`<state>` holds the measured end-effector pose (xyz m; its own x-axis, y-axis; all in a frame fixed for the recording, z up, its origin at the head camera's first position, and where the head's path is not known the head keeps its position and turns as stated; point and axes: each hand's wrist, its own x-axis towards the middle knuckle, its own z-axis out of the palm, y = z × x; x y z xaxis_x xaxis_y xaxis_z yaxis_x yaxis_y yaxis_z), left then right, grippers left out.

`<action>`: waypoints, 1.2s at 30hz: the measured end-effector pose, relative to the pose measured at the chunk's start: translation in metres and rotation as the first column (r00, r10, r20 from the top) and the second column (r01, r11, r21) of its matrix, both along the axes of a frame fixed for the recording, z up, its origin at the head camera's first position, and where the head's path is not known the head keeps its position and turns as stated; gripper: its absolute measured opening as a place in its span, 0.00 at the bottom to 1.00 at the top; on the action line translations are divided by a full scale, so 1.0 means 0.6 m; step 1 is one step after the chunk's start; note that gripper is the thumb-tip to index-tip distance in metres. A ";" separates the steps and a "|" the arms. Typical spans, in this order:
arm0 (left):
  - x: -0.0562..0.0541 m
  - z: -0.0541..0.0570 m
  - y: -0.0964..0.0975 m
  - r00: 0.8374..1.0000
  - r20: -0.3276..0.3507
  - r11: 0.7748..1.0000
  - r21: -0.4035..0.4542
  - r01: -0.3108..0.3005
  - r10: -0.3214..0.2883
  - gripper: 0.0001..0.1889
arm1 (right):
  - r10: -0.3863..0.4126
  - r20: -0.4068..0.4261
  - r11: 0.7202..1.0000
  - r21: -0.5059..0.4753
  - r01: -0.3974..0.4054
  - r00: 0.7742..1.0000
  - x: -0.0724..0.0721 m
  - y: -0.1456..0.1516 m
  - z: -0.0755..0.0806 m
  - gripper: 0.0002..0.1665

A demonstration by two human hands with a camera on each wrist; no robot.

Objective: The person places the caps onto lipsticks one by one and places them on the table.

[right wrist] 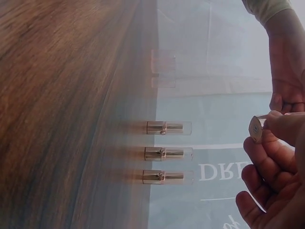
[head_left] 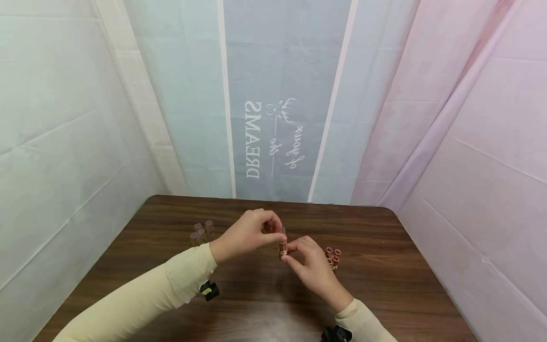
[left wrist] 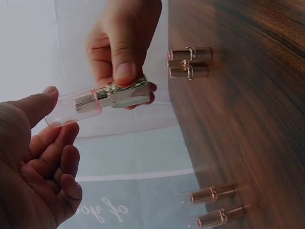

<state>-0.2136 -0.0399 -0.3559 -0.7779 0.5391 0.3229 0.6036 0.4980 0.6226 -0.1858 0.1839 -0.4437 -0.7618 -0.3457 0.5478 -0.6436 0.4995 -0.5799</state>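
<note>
Between the two hands stands a gold lipstick tube (head_left: pixel 283 249), its clear cap (left wrist: pixel 63 109) over the upper part. My left hand (head_left: pixel 251 232) pinches the cap between thumb and forefinger. Lower down, my right hand (head_left: pixel 311 265) grips the gold base with thumb and fingers. In the left wrist view the cap's rim sits around the middle of the tube, and the right thumb (left wrist: pixel 126 71) presses on the base. The round bottom (right wrist: pixel 256 129) of this tube shows in the right wrist view.
Several loose clear caps (head_left: pixel 201 232) stand on the left of the brown wooden table (head_left: pixel 384 285). Uncapped gold tubes with red insides (head_left: pixel 335 259) cluster beside the right hand. Three capped lipstick tubes (right wrist: pixel 164 153) stand in a row, mostly hidden behind the left hand in the head view.
</note>
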 end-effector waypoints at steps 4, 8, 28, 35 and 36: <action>0.001 -0.006 0.004 1.000 0.012 1.000 -0.008 0.011 -0.011 0.08 | -0.007 -0.022 1.000 -0.009 0.007 1.000 -0.001 0.000 -0.001 0.12; 0.003 -0.010 0.006 1.000 0.018 1.000 -0.021 0.008 -0.008 0.09 | -0.001 -0.030 1.000 -0.010 0.001 1.000 -0.001 0.001 -0.001 0.12; 0.012 -0.025 0.020 0.999 -0.043 1.000 0.001 -0.022 0.022 0.09 | 0.004 -0.054 0.999 0.033 -0.002 0.999 -0.003 0.003 -0.001 0.14; 0.023 -0.036 0.023 0.996 -0.063 0.996 -0.057 -0.064 0.061 0.11 | -0.033 -0.032 0.991 0.132 0.036 0.999 -0.001 0.001 -0.002 0.15; 0.023 -0.037 0.021 0.996 -0.059 0.996 -0.053 -0.065 0.062 0.11 | -0.037 -0.027 0.990 0.136 0.040 0.999 -0.001 0.002 -0.002 0.15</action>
